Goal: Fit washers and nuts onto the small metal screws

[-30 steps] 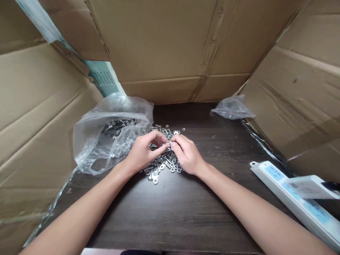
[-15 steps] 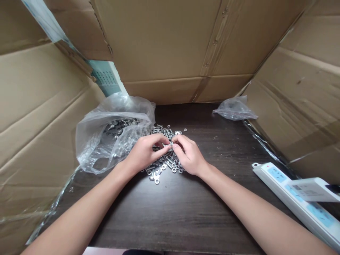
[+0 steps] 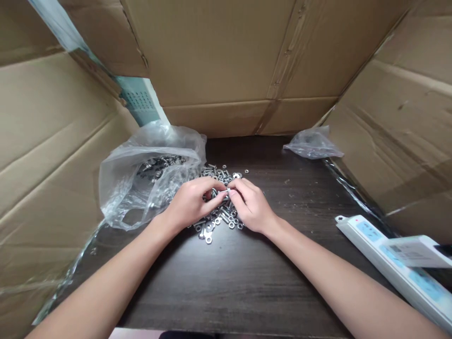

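Note:
Over a pile of loose fasteners, my left hand (image 3: 192,197) and my right hand (image 3: 251,203) meet with their fingertips almost touching. Between the thumbs and forefingers is a small shiny bolt (image 3: 228,190), pinched from both sides. Fingers cover most of it, so I cannot tell whether a nut or washer is on it. Beneath and around the hands lies the pile of bolts, nuts and washers (image 3: 224,216). A washer (image 3: 209,227) and a hex nut (image 3: 208,240) lie at its near edge, and part of the pile is hidden by my hands.
Left of the pile, a clear plastic bag (image 3: 120,181) lies on its side with more fasteners inside. A smaller clear bag (image 3: 314,142) is at the back right. On the right lies a white power strip (image 3: 379,261). Cardboard walls (image 3: 219,61) surround the dark table (image 3: 219,287).
Both hands stay nearly in place over the pile. Their fingertips shift slightly, and less of the bolt shows between them now. The camera view has moved a little.

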### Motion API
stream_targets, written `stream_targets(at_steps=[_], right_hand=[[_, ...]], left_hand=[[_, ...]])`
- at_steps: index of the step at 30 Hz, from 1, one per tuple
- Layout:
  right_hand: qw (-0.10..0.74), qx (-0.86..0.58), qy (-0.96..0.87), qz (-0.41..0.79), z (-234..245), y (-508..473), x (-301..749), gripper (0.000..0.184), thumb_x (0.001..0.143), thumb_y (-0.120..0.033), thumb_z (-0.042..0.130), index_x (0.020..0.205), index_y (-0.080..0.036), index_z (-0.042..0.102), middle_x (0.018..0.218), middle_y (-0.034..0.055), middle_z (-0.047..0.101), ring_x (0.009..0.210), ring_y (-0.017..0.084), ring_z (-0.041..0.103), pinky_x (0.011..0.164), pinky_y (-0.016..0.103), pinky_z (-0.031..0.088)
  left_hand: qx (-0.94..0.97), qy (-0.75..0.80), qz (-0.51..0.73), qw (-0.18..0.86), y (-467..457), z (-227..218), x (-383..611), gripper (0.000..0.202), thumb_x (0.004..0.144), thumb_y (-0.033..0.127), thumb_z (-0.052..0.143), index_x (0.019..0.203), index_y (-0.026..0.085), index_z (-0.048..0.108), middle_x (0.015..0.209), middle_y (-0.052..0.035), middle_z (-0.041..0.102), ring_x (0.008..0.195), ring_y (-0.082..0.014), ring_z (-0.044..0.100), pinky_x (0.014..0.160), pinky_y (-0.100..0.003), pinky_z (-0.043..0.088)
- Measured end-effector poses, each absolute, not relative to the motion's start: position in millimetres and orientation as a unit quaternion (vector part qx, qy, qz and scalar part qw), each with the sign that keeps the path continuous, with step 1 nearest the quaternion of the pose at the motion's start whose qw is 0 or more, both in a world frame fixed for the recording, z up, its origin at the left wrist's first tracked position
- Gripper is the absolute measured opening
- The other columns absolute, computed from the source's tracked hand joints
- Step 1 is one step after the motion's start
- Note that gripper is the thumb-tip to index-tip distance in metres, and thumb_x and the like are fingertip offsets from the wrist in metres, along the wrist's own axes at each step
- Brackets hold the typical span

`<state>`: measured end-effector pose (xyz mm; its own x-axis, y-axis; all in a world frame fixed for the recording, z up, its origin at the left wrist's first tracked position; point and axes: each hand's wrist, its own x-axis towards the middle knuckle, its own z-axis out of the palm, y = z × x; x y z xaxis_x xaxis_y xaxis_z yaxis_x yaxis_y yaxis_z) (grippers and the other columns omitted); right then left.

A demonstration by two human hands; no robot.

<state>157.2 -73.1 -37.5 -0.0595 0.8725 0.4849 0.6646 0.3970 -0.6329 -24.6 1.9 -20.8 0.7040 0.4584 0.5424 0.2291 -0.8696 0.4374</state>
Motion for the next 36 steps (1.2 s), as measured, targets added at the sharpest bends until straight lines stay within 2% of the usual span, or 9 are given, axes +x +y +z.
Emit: stream_targets(at_steps=[17,28,36], right_hand=[[0.377,-0.541,-0.751,0.036,-35.5,-74.4,158.5,0.013,0.094,-0.018,0.043,0.092,-0.017,0.056,0.083,0.0056,0.059,0.078,0.020,0.051,0.072,0.034,0.040],[0.375,-0.542,-0.748,0.077,-35.4,-74.3,159.6,0.020,0.100,-0.022,0.038,0.085,-0.019,0.051,0.080,0.0039,0.056,0.077,0.019,0.051,0.071,0.032,0.038],[0.373,-0.556,-0.738,0.086,-36.0,-73.8,159.0,0.020,0.098,-0.021,0.040,0.082,-0.019,0.051,0.078,0.0033,0.055,0.075,0.018,0.051,0.070,0.032,0.037]], left_hand=[[0.905,0.194,0.343,0.161,3.6,-21.7,-23.4,0.009,0.093,0.023,0.065,0.095,0.016,0.070,0.076,0.0003,0.064,0.063,-0.0103,0.053,0.066,-0.024,0.045],[0.909,0.178,0.344,0.153,3.2,-22.3,-22.5,0.009,0.095,0.023,0.062,0.097,0.015,0.067,0.079,-0.0007,0.063,0.067,-0.0113,0.053,0.069,-0.025,0.045],[0.909,0.179,0.339,0.161,4.4,-24.2,-22.5,0.007,0.094,0.022,0.064,0.095,0.016,0.068,0.079,-0.0002,0.064,0.066,-0.0111,0.053,0.068,-0.025,0.044]])
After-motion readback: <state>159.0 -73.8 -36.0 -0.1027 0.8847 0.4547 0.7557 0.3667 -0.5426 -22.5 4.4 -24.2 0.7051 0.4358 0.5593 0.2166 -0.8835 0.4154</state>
